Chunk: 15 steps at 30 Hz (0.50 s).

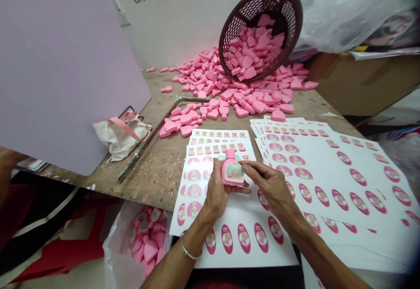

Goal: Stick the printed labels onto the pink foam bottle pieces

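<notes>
My left hand [215,188] is shut on a small pink plastic bottle [232,170], which stands upright with its cap at the top. A cream and pink label [235,174] sits on the bottle's front. The fingertips of my right hand [271,186] pinch the label's right edge. Both hands are above a stack of white sheets [216,149] printed with oval pink labels. A second, fanned stack of sheets [328,179] lies just to the right, near my right hand. A silver bangle [190,247] circles my left wrist.
A tilted brown plastic basket [260,33] spills pink heart-shaped bottles into a pile [229,92] on the worn wooden table [157,179]. A white bag [147,245] of labelled bottles sits below the front edge. A lavender board [65,70], cloth bag [121,138] and metal strip [147,144] lie left.
</notes>
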Available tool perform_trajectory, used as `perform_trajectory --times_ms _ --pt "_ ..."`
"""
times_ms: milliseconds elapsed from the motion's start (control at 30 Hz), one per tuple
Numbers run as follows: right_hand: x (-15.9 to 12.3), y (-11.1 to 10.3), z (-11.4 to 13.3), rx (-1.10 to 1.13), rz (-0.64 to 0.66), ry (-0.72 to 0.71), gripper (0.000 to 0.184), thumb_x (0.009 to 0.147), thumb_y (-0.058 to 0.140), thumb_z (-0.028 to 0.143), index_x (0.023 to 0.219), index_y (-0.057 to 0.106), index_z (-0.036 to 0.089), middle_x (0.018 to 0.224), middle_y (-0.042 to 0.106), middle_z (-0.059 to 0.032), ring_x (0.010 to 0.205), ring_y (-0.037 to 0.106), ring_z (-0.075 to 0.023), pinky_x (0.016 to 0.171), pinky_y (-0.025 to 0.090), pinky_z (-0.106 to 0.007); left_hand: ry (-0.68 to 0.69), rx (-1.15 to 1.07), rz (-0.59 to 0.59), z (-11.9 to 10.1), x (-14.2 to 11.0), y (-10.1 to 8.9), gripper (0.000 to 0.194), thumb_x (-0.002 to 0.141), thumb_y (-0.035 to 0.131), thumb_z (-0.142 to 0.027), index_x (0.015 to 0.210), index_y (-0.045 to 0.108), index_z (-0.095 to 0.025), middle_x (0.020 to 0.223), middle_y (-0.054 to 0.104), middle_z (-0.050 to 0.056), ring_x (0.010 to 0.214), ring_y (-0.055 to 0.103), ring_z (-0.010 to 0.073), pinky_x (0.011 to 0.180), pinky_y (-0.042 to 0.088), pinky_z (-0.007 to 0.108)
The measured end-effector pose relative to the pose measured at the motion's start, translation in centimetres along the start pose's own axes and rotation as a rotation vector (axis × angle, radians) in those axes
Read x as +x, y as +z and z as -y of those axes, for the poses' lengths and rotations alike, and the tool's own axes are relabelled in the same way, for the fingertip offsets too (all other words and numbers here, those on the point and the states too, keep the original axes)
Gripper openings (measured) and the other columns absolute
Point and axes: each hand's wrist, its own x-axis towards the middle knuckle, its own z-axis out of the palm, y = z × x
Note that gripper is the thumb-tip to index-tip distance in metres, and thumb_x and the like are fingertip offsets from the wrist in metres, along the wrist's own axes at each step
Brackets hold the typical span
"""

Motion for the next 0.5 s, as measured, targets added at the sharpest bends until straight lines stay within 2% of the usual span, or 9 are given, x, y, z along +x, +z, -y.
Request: perform_trajectory --times_ms 167,333,400,500 --pt "0.01 0.07 -0.08 -0.04 -0.017 -0.011 0.035 0.075 0.067 0.05 0.095 0.073 0.022 0.086 0.071 -0.0037 0.084 0.064 -0.0222 0.073 0.051 -0.034 0.001 -0.007 0.002 -0.11 -0.08 0.09 0.062 0.088 0.035 -0.065 0.106 0.062 -0.013 0.086 0.069 0.009 0.071 0.067 0.0191 0.067 0.059 0.036" --pt "-0.08 0.39 -0.04 -0.058 -0.053 -0.049 0.033 0.075 0.067 0.049 0.093 0.072 0.022 0.088 0.071 -0.0042 0.079 0.064 -0.0203 0.068 0.052 -0.032 0.0 0.009 0.001 -0.23 -0.25 0.17 0.061 0.087 0.038 -0.065 0.101 0.062 -0.011 0.085 0.067 0.01 0.072 0.067 0.0203 0.068 0.059 0.037" --pt "-0.16 0.41 0.03 -0.088 -0.07 -0.076 0.032 0.076 0.066 0.049 0.091 0.072 0.021 0.086 0.071 -0.0044 0.076 0.064 -0.0196 0.066 0.052 -0.031 0.017 0.052 0.02 -0.29 -0.39 0.12 0.055 0.084 0.048 -0.062 0.103 0.06 -0.012 0.086 0.066 0.009 0.073 0.067 0.0197 0.068 0.059 0.037" --pt "-0.2 0.06 0.19 -0.209 -0.094 -0.123 0.031 0.076 0.065 0.049 0.089 0.071 0.022 0.085 0.071 -0.0051 0.074 0.065 -0.0205 0.067 0.053 -0.034 0.063 0.149 0.059 -0.41 -0.72 -0.11 0.042 0.077 0.067 -0.047 0.104 0.056 -0.016 0.087 0.062 0.004 0.073 0.065 0.0168 0.066 0.059 0.035"
